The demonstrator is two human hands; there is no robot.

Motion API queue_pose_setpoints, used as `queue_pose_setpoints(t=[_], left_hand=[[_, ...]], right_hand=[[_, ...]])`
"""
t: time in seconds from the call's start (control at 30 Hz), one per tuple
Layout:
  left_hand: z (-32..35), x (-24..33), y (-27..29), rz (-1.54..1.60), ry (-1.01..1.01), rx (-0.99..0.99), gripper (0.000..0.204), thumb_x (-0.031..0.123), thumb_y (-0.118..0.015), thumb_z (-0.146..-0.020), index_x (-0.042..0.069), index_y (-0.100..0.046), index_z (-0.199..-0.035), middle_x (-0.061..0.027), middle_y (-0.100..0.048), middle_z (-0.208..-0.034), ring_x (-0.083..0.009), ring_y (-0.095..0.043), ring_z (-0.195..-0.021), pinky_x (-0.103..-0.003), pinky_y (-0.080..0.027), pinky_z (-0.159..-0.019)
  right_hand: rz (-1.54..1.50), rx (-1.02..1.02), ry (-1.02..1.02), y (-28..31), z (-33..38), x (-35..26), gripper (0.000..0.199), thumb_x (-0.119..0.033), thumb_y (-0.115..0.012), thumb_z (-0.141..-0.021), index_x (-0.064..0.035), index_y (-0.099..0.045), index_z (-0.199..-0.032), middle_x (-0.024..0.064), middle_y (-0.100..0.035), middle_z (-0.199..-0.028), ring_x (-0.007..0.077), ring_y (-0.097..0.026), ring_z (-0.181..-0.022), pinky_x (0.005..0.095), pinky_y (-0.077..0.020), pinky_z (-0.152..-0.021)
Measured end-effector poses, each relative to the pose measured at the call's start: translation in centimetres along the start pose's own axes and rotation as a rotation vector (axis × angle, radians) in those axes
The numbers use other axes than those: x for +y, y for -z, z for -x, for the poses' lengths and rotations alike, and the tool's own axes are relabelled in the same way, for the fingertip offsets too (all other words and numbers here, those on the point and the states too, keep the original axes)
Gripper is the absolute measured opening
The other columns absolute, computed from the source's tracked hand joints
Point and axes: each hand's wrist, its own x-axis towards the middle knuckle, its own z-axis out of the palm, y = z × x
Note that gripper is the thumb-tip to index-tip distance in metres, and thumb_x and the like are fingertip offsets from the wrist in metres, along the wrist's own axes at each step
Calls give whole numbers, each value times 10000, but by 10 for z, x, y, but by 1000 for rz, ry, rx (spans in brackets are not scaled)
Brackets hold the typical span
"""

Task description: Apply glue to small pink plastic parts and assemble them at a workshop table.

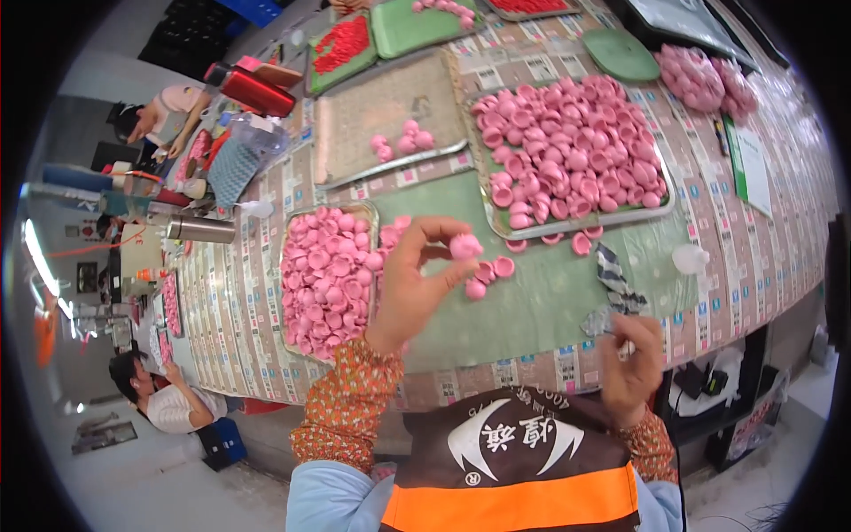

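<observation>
Raised over the green mat [443, 341], my left hand [415, 288] pinches a small round pink piece [464, 246] between thumb and fingers. Several pink hollow cups [503, 266] lie on the mat just past it. My right hand [635, 356] is lower and to the right, its fingers closed by a thin grey scrap [599, 320], which looks gripped at its edge. A crumpled dark and light striped strip [613, 277] lies beside that scrap. Left of my left hand stands a tray [373, 213] heaped with pink cups, and ahead a larger metal tray [581, 223] is piled with more.
A beige tray [355, 111] with a few pink balls sits farther back. A small white bottle [690, 259] stands at the right, near pink-filled bags [691, 78]. At the left are a steel flask [202, 230], a red flask [253, 89] and people [173, 406] along the table.
</observation>
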Motion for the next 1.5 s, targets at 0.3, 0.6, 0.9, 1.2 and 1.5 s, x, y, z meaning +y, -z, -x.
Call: queue_pose_setpoints(t=[0.3, 0.6, 0.9, 1.2, 1.5], left_hand=[[70, 3, -42, -154, -74, -179, 411, 41, -820, -766, 23, -595, -1110, -113, -639, -1113, -191, -625, -1046, -326, -504, -910], [94, -11, -44, -146, -80, -206, 372, -24, -732, -835, 20, -551, -1157, -144, -664, -1161, -215, -662, -1031, -332, -525, -892], [104, -14, -49, -202, -183, -179, 370, 24, -736, -821, 67, -587, -1157, -115, -677, -1141, -290, -665, -980, -361, -533, -819], [95, -13, -51, -221, -203, -122, 376, 22, -740, -815, 64, -581, -1153, -112, -677, -1128, -288, -659, -992, -371, -524, -834], [86, -4, -57, -422, -208, -133, 382, 43, -755, -780, 48, -627, -1140, -112, -678, -1082, -287, -653, -938, -357, -523, -808]], right_hand=[[-375, -453, -48, -42, -36, -38, 547, -107, -766, -801, -23, -550, -1296, 125, -565, -1086, 196, -556, -882, 292, -462, -711], [-186, -391, 93, -50, -19, -33, 462, -34, -794, -755, -14, -614, -1180, 122, -578, -1036, 205, -580, -816, 302, -484, -646], [-147, -329, 164, -53, -2, -35, 403, -13, -792, -745, 20, -611, -1104, 149, -595, -970, 240, -610, -754, 317, -519, -618], [-174, -291, 114, -58, -11, -39, 378, -40, -779, -762, 0, -618, -1102, 127, -596, -953, 243, -604, -759, 336, -505, -648], [-77, -275, 66, -62, -10, -31, 269, -55, -782, -757, 4, -629, -970, 127, -575, -822, 281, -577, -714, 363, -456, -592]])
